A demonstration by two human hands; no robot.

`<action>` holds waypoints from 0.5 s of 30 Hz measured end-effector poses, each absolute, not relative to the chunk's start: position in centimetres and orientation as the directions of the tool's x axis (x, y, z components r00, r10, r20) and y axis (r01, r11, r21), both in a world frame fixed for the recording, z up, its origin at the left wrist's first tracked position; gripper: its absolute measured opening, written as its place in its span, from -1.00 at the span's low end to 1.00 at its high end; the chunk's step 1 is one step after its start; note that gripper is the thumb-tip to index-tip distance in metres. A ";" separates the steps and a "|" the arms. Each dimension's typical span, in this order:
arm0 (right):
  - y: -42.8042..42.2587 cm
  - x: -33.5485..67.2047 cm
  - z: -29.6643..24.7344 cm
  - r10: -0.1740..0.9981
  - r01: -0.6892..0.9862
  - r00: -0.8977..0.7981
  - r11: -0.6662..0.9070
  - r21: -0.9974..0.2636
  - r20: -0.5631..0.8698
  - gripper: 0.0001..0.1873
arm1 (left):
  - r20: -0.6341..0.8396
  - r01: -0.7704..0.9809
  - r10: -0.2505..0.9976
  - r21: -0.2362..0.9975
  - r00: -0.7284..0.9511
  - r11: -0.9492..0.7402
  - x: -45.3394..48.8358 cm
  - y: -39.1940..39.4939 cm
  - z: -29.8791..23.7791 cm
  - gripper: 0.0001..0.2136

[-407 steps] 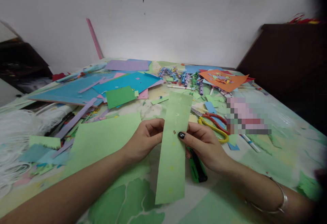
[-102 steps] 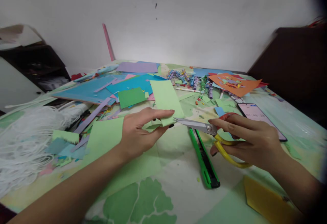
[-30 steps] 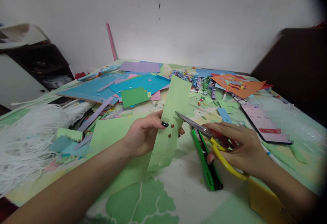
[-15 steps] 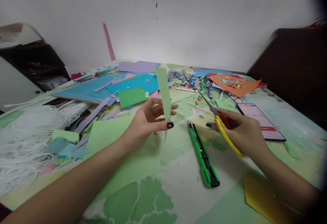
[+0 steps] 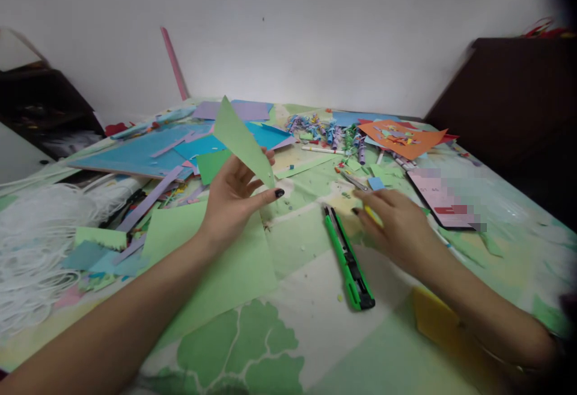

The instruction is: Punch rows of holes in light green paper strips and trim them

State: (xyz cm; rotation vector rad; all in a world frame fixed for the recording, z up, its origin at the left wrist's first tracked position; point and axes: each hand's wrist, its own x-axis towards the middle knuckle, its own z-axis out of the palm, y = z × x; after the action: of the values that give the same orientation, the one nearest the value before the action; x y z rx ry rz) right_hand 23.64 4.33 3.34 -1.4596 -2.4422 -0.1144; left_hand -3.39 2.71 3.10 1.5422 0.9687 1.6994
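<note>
My left hand (image 5: 234,196) is closed on a light green paper strip (image 5: 240,137), pinched near its lower end, with the rest slanting up to the left. My right hand (image 5: 396,226) is over a pair of scissors (image 5: 355,183), low at the table. Their metal blades point away to the left, and part of the yellow handle shows under the fingers. Between my hands lies a green utility knife (image 5: 349,263). A light green paper sheet (image 5: 216,281) lies beneath my left forearm.
White cord (image 5: 36,251) is heaped on the left. Blue board (image 5: 135,151), purple strips and paper scraps spread across the back. Small curled paper pieces (image 5: 333,133) lie near an orange sheet (image 5: 406,137). A phone (image 5: 439,199) and yellow paper (image 5: 442,329) are on the right.
The paper strip has tilted from near upright to a leftward slant in my left hand. My right hand has lowered the scissors towards the table and turned over their handle. The view has shifted slightly.
</note>
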 end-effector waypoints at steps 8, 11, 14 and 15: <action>2.8 22.1 3.0 0.820 0.723 -0.571 0.479 -0.498 -0.039 -0.30 | 0.566 0.187 0.795 0.824 -0.216 -0.536 -3.6 4.0 1.3 -0.52; 4.6 23.1 3.2 0.896 0.535 -0.443 0.228 -0.813 -0.040 -0.43 | 0.596 0.228 0.755 0.803 -0.275 -0.551 -4.0 4.5 0.8 -0.48; 6.1 24.0 3.6 0.976 0.153 -0.207 -0.032 -0.988 -0.063 -0.65 | 0.671 0.310 0.700 0.738 -0.242 -0.600 -4.2 4.5 0.7 -0.47; 6.5 24.3 3.8 0.985 0.011 -0.157 -0.070 -0.997 -0.071 -0.68 | 0.701 0.377 0.685 0.700 -0.198 -0.607 -4.1 4.4 0.7 -0.48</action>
State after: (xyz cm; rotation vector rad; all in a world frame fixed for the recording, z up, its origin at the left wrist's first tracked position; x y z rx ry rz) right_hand 24.29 6.54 3.78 -1.1868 -1.2952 1.3763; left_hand -4.14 4.36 0.71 1.8174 1.2480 1.8872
